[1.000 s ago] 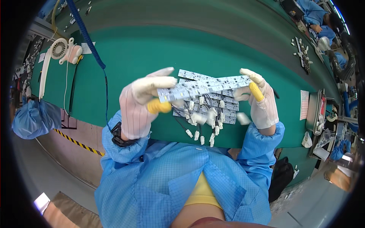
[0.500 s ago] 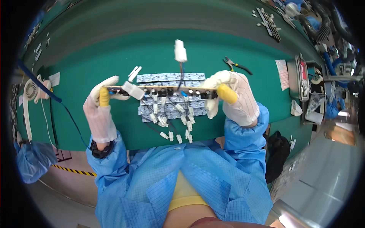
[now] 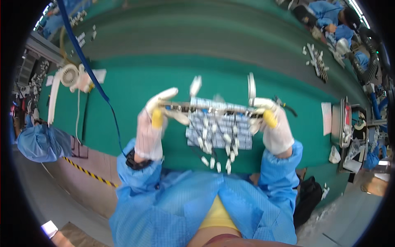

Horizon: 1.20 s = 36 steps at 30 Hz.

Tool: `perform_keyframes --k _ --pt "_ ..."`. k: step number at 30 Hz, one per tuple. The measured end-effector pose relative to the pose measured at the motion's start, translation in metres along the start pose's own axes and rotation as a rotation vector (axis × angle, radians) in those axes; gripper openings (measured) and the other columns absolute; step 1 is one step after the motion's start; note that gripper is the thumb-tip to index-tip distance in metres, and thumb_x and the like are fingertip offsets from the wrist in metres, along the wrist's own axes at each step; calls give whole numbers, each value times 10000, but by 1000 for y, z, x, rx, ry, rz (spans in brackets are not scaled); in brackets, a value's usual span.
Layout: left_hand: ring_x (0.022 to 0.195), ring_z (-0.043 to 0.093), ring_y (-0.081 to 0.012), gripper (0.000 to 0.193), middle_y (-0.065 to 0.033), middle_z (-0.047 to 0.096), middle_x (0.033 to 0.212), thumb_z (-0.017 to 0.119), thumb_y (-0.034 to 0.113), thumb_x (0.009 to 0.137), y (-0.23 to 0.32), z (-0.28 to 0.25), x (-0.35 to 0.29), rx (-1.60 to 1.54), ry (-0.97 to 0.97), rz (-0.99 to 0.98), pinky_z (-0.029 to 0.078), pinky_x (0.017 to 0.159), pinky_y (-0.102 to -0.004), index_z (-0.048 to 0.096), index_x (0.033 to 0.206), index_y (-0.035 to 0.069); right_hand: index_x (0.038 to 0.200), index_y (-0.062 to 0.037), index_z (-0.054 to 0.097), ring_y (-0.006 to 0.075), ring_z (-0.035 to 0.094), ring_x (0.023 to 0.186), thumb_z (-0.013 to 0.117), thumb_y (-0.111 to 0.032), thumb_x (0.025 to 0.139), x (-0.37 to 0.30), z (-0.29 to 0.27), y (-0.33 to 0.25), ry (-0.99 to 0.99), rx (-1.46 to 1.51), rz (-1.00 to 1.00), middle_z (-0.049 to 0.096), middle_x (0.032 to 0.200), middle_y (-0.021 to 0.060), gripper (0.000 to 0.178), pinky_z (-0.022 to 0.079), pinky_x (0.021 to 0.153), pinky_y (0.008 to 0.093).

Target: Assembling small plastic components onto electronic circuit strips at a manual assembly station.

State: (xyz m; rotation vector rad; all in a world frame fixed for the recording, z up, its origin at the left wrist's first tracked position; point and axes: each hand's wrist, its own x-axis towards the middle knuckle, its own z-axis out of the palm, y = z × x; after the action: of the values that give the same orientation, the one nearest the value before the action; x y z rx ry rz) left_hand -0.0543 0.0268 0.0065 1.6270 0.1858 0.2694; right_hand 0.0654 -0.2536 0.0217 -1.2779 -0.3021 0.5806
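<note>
A long, narrow circuit board (image 3: 212,110) is held level, nearly edge-on, between my two gloved hands. My left hand (image 3: 150,123), in a white glove with a yellow-covered thumb, pinches its left end. At the other end, my right hand (image 3: 276,125), gloved alike, has thumb and fingers closed on the board. Dark wires with several white plug connectors (image 3: 228,164) hang from the near side. Another white connector (image 3: 196,85) sticks up beyond the far side, blurred. Below the held board, pale blue-white board panels (image 3: 245,136) lie on the green mat, partly covered by it.
Pliers (image 3: 290,109) lie right of my right hand. Farther right are a paper sheet (image 3: 326,118) and a metal tray (image 3: 341,127). A small fan (image 3: 70,76) and a blue cable (image 3: 108,99) are at left. Beyond runs a grey belt (image 3: 185,41); a co-worker (image 3: 327,12) sits across it.
The view has swung, shifting the bench right and down in the picture. Both hands still grip the board and appear closer together. A white piece now stands near the right hand.
</note>
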Motion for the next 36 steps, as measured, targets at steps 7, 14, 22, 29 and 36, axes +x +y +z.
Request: perform_keyframes --k 7,14,22,29,36 --pt "689 634 -161 204 -83 619 747 429 78 941 -18 -43 15 44 240 -12 489 668 -255 561 1083 13 1242 -11 491 223 614 990 693 -60 781 18 -16 15 -176 -496 -64 607 1098 135 505 496 830 323" --pt "811 592 -189 343 -81 613 870 568 182 887 -66 -144 29 883 270 170 451 748 -303 544 1213 79 1156 -105 557 311 571 979 741 -112 708 18 -37 36 3 -1420 -220 589 1032 107 485 476 823 381" --pt "1120 537 -245 532 -124 620 1105 544 394 893 -6 -31 13 604 104 293 348 1010 -345 476 1312 73 977 2 635 295 653 884 757 -156 753 6 -18 -4 -65 31 -177 642 930 141 300 543 767 388" --pt "1000 596 -233 849 -158 630 1085 343 661 889 16 14 -4 -562 -474 -73 431 925 -378 368 1357 -47 961 -2 632 255 658 836 703 -43 756 -6 11 -13 264 55 -312 642 928 131 220 548 700 328" --pt "859 648 -182 496 -119 656 1027 666 298 834 8 37 -11 -74 -32 136 502 773 -270 532 1189 -22 1177 14 555 178 608 974 679 -150 815 -12 -13 -11 220 -168 -170 595 1101 135 416 553 707 213"
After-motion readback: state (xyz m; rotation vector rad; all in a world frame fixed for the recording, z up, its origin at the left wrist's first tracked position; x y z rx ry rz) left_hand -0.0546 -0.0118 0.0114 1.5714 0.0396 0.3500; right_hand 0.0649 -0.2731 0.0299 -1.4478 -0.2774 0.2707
